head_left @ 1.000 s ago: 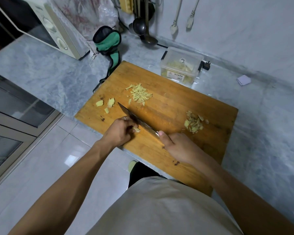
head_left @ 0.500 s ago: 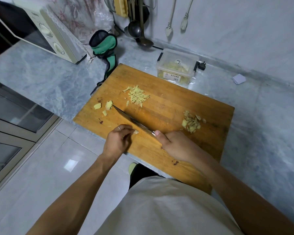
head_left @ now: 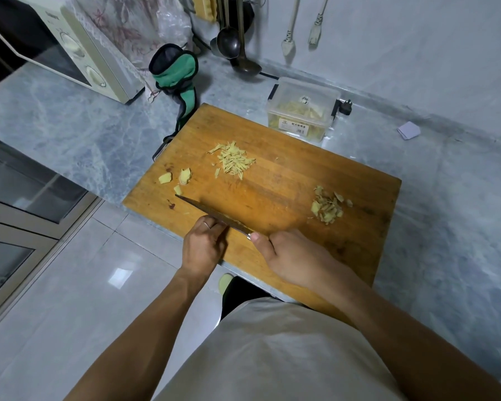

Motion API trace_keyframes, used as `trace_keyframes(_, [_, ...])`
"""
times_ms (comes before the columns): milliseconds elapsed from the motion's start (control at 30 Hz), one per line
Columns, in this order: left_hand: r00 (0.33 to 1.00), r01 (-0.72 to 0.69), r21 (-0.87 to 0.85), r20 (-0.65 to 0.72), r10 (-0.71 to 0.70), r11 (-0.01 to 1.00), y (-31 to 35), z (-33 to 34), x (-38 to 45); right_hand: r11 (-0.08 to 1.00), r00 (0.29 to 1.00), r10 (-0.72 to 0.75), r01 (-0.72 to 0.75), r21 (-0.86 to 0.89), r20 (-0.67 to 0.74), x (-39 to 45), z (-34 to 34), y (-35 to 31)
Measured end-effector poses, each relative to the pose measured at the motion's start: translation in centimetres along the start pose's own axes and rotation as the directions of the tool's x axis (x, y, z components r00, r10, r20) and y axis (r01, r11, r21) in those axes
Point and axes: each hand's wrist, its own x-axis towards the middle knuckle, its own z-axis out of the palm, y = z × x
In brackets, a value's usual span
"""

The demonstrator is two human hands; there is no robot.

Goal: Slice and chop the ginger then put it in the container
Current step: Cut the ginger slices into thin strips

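**Knife down beside the curled left hand, ginger mid-chop**

Compared with a second ago, the knife has shifted a little toward the lower left of the board, and the pale bit of ginger that showed just right of the left hand is now hidden under its knuckles and the blade. The three piles on the board look unmoved. That reads as one more cut in a run of cuts, so the chopping step is still under way and nothing from this batch has gone to the container yet.

The left hand sits at the board's near edge, fingers curled under with the knuckles against the flat of the blade; they appear to pin a piece of ginger, though the piece itself cannot be seen. The right hand is wrapped round the knife handle, thumb pressed near the heel of the blade, the tip pointing to the upper left.

Visible ginger lies well clear of both hands: a heap of fine slivers in the upper middle of the board, three uncut chunks toward the left just beyond the knife tip, and a pile of rough scraps at the right. The container stands on the worktop just past the board's far edge, with some yellowish ginger already inside.
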Motion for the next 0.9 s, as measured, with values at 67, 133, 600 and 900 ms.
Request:
trace_keyframes(67, [1.0, -0.014, -0.017, -0.022, 0.013, 1.0, 0.0, 0.0, 0.1, 1.0, 1.0, -0.011, 0.011, -0.008, -0.012, 0.0, 0.1, 0.0])
trace_keyframes(133, [1.0, -0.026, -0.022, -0.012, 0.026, 0.999, -0.2, 0.0, 0.4, 1.0, 1.0, -0.001, 0.001, -0.001, -0.01, 0.2, 0.0, 0.0])
trace_keyframes(600, [0.997, -0.071, -0.025, 0.005, 0.071, 0.997, -0.6, 0.0, 0.6, 0.999, 0.999, 0.043, -0.043, -0.002, -0.012, 0.1, 0.5, -0.5])
trace_keyframes(900, [0.998, -0.058, -0.022, -0.035, 0.058, 0.998, -0.4, 0.0, 0.4, 0.998, 0.998, 0.053, -0.052, 0.022, -0.019, 0.2, 1.4, -0.5])
